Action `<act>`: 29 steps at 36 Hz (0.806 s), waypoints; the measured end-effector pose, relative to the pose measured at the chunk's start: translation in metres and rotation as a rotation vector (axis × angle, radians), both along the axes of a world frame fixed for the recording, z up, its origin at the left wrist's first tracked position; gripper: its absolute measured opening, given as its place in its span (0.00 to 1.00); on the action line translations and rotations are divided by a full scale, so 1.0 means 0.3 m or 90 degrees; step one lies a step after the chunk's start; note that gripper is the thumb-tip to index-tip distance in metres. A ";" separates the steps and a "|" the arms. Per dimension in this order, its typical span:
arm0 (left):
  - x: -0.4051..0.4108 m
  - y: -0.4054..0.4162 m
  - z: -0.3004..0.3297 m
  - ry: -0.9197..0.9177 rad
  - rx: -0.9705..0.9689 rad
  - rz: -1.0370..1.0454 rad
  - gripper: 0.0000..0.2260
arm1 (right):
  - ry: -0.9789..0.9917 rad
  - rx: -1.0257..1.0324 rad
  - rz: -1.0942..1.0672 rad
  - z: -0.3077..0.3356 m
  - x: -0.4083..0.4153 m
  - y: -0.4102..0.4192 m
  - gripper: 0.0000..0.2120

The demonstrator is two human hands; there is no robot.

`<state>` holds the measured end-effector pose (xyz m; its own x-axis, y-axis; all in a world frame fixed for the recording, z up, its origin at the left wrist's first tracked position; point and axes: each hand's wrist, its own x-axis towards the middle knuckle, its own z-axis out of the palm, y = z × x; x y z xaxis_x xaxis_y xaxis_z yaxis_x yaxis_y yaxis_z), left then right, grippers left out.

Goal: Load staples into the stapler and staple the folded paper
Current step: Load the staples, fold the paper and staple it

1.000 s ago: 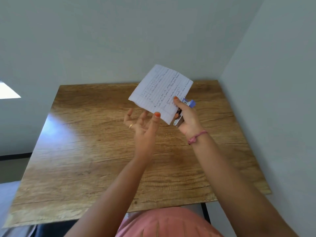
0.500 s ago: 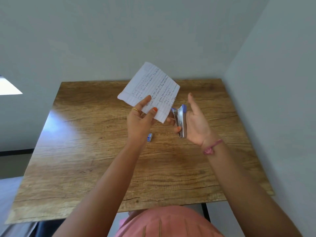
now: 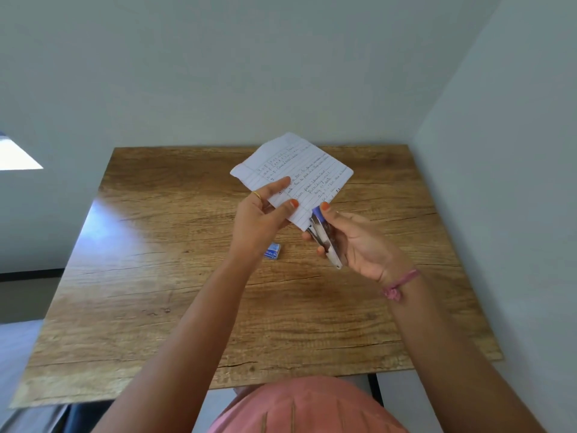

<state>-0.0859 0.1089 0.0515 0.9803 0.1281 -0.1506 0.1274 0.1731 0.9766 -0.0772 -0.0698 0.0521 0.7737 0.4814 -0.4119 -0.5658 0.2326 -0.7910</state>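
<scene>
My left hand pinches the folded lined paper between thumb and fingers and holds it up above the table. My right hand grips a small metal stapler with a blue tip, thumb pressing on that tip. The stapler's mouth sits at the paper's lower corner. A small blue staple box lies flat on the wooden table, below and between my hands.
The table stands in a corner, with a pale wall behind it and another along its right side. Floor shows past its left edge. My pink-clothed lap is at the near edge.
My right hand has turned the stapler and brought its mouth up to the paper's lower corner, thumb now on the blue tip. My left hand holds the paper a little farther right.
</scene>
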 end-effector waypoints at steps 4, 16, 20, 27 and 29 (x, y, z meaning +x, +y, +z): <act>0.008 0.008 0.020 -0.005 -0.006 -0.027 0.16 | 0.009 -0.020 -0.008 0.007 0.003 0.009 0.15; 0.020 0.019 0.027 -0.034 0.022 -0.048 0.20 | 0.031 0.000 -0.054 0.022 -0.005 0.054 0.12; 0.003 0.016 0.022 -0.047 -0.003 -0.116 0.32 | 0.008 -0.012 -0.065 0.029 0.000 0.059 0.09; -0.032 -0.046 -0.008 -0.030 -0.034 -0.109 0.46 | -0.011 0.010 -0.095 0.009 0.017 0.076 0.10; -0.030 -0.053 -0.014 -0.032 -0.046 -0.096 0.47 | -0.014 0.020 -0.093 0.005 0.023 0.078 0.13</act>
